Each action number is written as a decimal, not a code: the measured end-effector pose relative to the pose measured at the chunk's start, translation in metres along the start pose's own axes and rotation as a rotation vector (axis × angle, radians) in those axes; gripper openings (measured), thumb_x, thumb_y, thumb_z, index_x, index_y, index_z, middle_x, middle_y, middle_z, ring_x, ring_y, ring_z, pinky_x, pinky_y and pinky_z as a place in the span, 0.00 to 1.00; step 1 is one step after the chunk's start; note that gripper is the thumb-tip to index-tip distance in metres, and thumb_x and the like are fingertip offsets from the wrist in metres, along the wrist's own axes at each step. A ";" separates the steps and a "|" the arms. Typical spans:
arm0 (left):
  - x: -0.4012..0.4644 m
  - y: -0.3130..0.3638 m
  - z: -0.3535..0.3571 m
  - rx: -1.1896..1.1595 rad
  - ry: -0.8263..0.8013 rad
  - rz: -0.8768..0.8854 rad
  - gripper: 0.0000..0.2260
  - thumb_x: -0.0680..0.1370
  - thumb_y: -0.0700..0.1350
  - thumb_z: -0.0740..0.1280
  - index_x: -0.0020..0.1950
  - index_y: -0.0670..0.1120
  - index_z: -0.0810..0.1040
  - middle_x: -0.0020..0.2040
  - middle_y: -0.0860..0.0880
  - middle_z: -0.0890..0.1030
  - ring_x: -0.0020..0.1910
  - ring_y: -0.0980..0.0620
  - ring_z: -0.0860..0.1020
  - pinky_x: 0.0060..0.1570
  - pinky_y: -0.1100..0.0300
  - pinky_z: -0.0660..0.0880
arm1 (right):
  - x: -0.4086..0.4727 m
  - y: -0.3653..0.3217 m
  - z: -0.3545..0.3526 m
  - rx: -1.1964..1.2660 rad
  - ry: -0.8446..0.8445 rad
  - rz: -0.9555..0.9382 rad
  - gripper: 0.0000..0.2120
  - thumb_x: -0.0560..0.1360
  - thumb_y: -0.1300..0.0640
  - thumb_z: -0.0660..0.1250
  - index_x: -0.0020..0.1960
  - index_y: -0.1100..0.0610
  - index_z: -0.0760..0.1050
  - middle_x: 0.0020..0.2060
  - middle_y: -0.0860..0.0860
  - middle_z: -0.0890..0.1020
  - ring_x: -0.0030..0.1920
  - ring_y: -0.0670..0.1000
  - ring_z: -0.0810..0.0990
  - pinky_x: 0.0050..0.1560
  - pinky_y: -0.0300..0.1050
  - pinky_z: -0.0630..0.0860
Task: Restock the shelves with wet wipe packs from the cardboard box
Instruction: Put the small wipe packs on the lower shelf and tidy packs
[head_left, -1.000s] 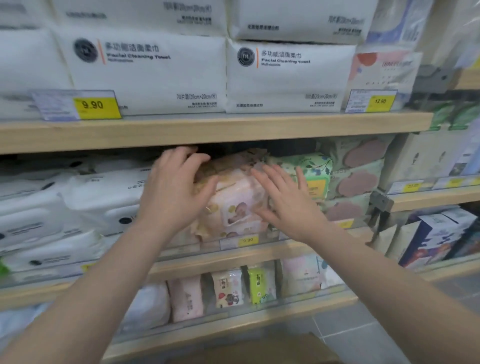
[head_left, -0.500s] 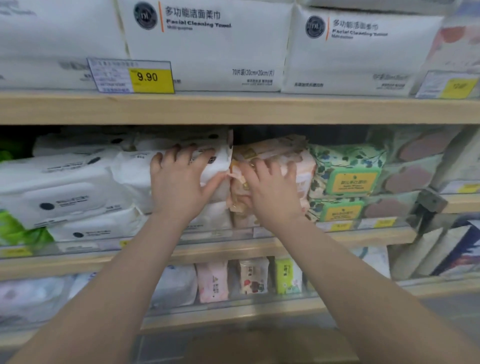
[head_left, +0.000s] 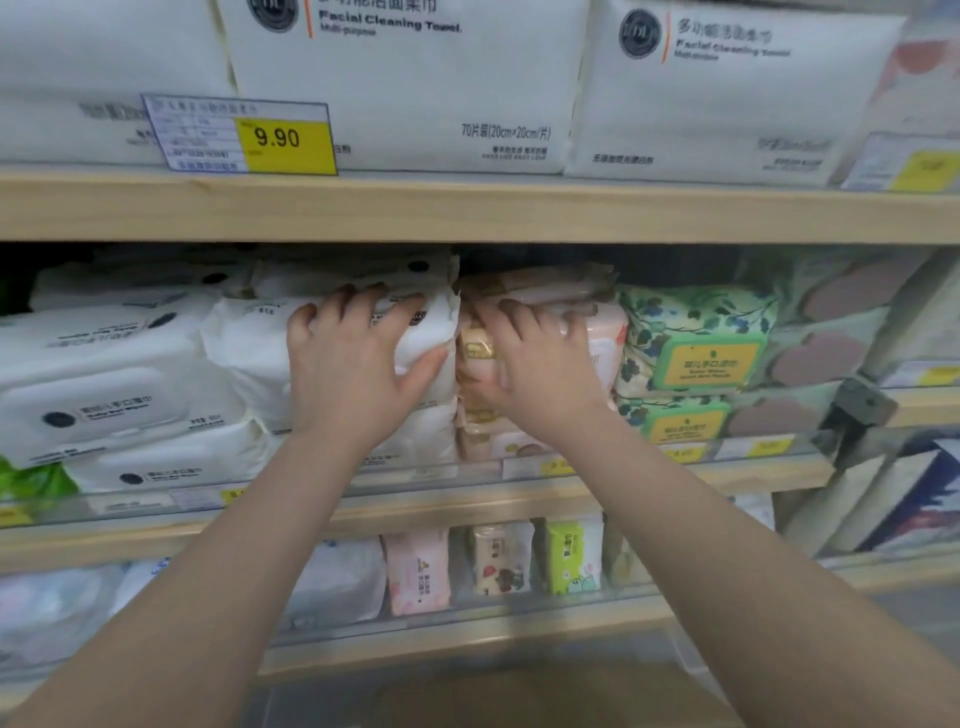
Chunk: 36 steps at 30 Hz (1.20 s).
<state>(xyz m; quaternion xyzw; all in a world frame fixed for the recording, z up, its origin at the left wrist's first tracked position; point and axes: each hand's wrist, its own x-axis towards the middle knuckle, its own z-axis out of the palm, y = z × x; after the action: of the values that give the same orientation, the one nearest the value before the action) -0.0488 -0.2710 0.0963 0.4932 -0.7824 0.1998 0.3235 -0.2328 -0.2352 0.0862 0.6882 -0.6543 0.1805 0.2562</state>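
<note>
A stack of pink wet wipe packs (head_left: 602, 338) sits on the middle shelf (head_left: 649, 480), between white packs and green floral packs. My right hand (head_left: 530, 369) presses against the front of the pink stack, fingers slightly bent over the top pack. My left hand (head_left: 353, 364) lies spread on a white wet wipe pack (head_left: 244, 343) just left of the pink stack, thumb out toward the gap between them. A brown cardboard box (head_left: 545, 696) shows blurred at the bottom edge, below my arms.
Green floral packs (head_left: 696, 343) stand right of the pink stack. Large white facial towel packs (head_left: 415, 88) fill the top shelf behind a 9.90 price tag (head_left: 285, 137). Small pink, cream and green packs (head_left: 498, 561) line the lower shelf. A metal bracket (head_left: 857, 410) juts out at right.
The view has moved closer to the shelf. My right hand pushed the pink pack back into the stack. My left hand shifted off the pink pack onto the white pack beside it.
</note>
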 end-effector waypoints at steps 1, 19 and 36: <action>0.000 0.001 -0.002 -0.011 -0.002 -0.013 0.25 0.73 0.66 0.57 0.61 0.53 0.76 0.58 0.44 0.78 0.58 0.41 0.73 0.57 0.46 0.63 | -0.004 0.009 -0.004 0.059 0.004 -0.039 0.32 0.70 0.41 0.66 0.70 0.54 0.65 0.62 0.55 0.74 0.61 0.58 0.73 0.62 0.59 0.65; 0.070 0.143 0.042 -0.113 -0.423 0.176 0.35 0.68 0.70 0.63 0.72 0.59 0.62 0.68 0.50 0.72 0.63 0.46 0.73 0.54 0.55 0.71 | -0.041 0.146 -0.016 -0.189 -0.051 0.056 0.47 0.55 0.38 0.77 0.69 0.50 0.64 0.62 0.54 0.74 0.64 0.59 0.71 0.65 0.72 0.55; 0.060 0.143 0.046 -0.094 -0.298 0.244 0.33 0.69 0.69 0.64 0.70 0.58 0.64 0.66 0.50 0.73 0.63 0.47 0.71 0.52 0.54 0.69 | -0.041 0.137 -0.006 -0.230 0.019 0.110 0.45 0.55 0.40 0.77 0.69 0.49 0.65 0.59 0.54 0.75 0.61 0.58 0.72 0.66 0.68 0.59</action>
<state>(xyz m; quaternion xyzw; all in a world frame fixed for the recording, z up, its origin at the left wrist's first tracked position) -0.2097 -0.2767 0.1070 0.4033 -0.8841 0.1257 0.2001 -0.3713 -0.1997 0.0830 0.6156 -0.7052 0.1246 0.3291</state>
